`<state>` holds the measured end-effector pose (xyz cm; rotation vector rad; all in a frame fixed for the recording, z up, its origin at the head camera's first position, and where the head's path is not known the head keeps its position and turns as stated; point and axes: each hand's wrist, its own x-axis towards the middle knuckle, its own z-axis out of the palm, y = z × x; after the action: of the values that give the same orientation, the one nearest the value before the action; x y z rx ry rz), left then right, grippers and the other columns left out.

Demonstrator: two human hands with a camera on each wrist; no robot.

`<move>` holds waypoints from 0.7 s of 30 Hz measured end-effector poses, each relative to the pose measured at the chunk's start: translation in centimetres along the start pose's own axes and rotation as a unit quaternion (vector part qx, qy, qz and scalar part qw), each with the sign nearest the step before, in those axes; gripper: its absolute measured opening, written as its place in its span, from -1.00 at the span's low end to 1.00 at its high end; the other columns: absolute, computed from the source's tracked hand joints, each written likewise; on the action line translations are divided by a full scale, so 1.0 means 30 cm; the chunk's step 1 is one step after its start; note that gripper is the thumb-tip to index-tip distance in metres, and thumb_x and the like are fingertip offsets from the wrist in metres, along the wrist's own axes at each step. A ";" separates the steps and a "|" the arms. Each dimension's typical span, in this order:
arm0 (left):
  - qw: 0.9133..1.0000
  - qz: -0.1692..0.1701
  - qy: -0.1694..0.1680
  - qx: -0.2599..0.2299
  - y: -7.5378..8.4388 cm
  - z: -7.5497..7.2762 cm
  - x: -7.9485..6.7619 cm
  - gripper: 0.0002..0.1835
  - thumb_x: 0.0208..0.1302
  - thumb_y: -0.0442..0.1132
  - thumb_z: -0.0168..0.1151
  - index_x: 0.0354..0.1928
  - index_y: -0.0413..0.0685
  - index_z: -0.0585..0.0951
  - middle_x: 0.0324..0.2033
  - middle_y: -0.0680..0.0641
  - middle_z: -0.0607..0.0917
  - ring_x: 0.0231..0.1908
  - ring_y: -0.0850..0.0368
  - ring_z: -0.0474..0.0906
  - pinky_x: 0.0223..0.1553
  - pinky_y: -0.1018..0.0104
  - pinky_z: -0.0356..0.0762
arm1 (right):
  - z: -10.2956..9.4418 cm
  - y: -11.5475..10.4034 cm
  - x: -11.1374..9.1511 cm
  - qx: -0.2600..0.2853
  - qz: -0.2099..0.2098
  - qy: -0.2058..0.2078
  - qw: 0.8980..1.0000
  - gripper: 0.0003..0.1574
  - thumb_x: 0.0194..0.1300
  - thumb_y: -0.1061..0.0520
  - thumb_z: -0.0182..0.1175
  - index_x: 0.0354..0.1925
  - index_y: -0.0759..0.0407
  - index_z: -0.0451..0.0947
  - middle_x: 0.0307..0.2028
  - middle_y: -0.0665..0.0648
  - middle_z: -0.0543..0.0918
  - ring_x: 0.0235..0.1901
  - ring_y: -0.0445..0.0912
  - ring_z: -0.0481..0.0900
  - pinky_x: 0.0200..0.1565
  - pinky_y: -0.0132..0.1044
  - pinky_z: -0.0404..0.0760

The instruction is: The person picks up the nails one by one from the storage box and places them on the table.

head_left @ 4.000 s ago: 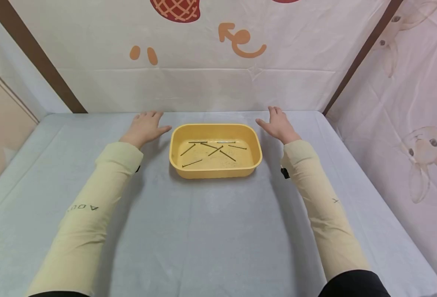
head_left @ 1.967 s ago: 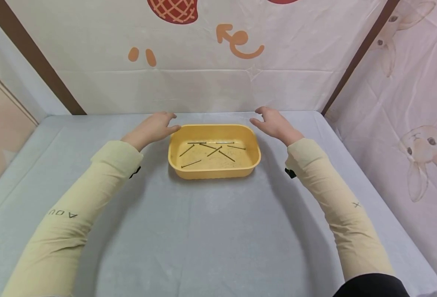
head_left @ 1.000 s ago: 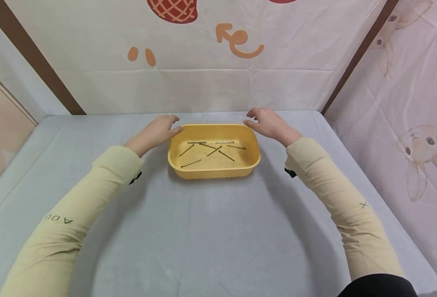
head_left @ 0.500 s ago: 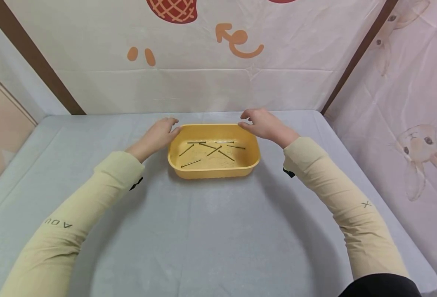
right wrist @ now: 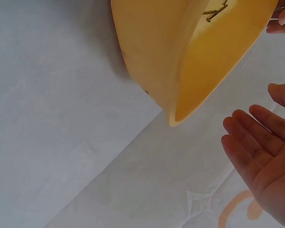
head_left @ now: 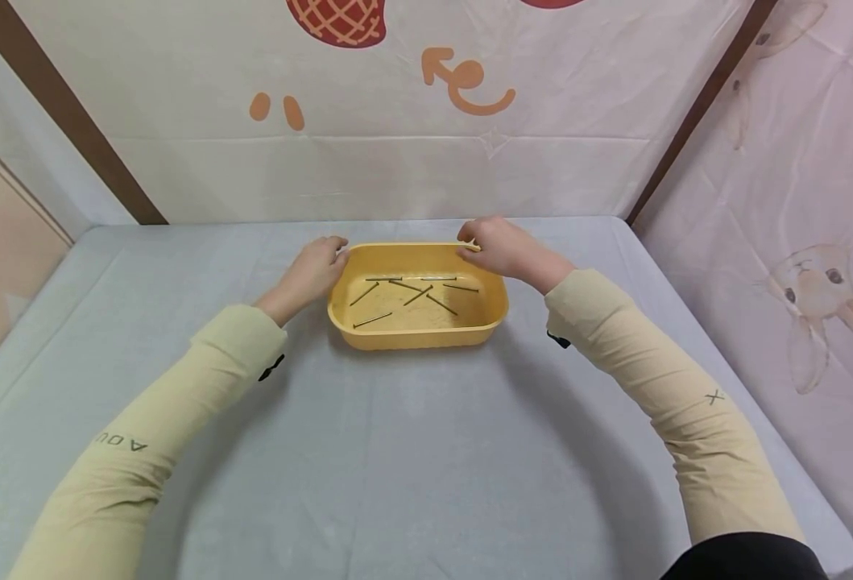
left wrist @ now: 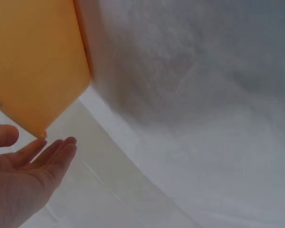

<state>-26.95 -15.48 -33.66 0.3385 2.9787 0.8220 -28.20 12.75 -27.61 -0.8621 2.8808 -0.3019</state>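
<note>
A yellow tub [head_left: 419, 340] sat toward twelve o'clock on the cloth-covered table [head_left: 397, 451], apparently within easy reach of both arms. Its flat floor let several nails [head_left: 372, 319] (screws, perhaps; their threads were too small to tell) lie loosely at odd angles, while its raised sides would have stopped them rolling off.

The left hand [head_left: 308, 272] was at the tub's ten o'clock, its fingers gently bent and gripping nothing; in the left wrist view they came right up to a corner, though whether they touched was unclear. The right hand [head_left: 504, 246] stood at two o'clock, fingers relaxed and thumb apart, also holding nothing; its wrist view showed a gap before the rim. That pairing of opposite corners seemed chosen for balance, a fair share of weight to each side.

The left sleeve [head_left: 143, 435] carried dark capitals, perhaps A, O and U, the rest lost round its edge. The right sleeve [head_left: 658, 379] showed what looked like an X. No brand or label could be read on the tub.
</note>
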 end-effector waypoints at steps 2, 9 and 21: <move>1.000 -0.001 0.004 -0.006 -0.002 0.006 0.000 -0.55 0.40 -0.25 -0.22 0.20 -0.42 0.27 0.13 -0.40 0.35 0.17 -0.25 0.23 0.18 -0.05 0.20 | 0.001 -0.007 0.001 0.000 -0.004 -0.002 1.000 -0.58 0.28 0.07 0.08 0.02 0.30 0.48 -0.03 0.20 0.56 -0.04 0.01 0.50 0.02 -0.16 0.47; 1.000 -0.018 0.009 -0.018 -0.003 0.026 -0.002 -0.55 0.41 -0.24 -0.25 0.23 -0.39 0.24 0.15 -0.38 0.34 0.17 -0.23 0.23 0.17 -0.04 0.23 | 0.004 -0.024 0.009 -0.008 -0.021 -0.015 1.000 -0.61 0.26 0.13 0.10 0.01 0.32 0.47 -0.05 0.24 0.56 -0.09 0.00 0.51 -0.01 -0.18 0.48; 0.998 -0.032 0.023 -0.050 -0.008 0.050 0.004 -0.55 0.40 -0.28 -0.26 0.22 -0.43 0.23 0.14 -0.39 0.35 0.19 -0.22 0.22 0.20 -0.01 0.21 | 0.010 -0.042 0.025 -0.022 -0.046 -0.028 0.998 -0.64 0.24 0.19 0.08 -0.01 0.32 0.50 -0.09 0.23 0.59 -0.11 -0.01 0.53 -0.03 -0.21 0.50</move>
<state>-26.96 -14.89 -35.06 0.2224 2.9581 0.9805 -28.10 11.25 -27.67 -0.9974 2.8111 -0.2210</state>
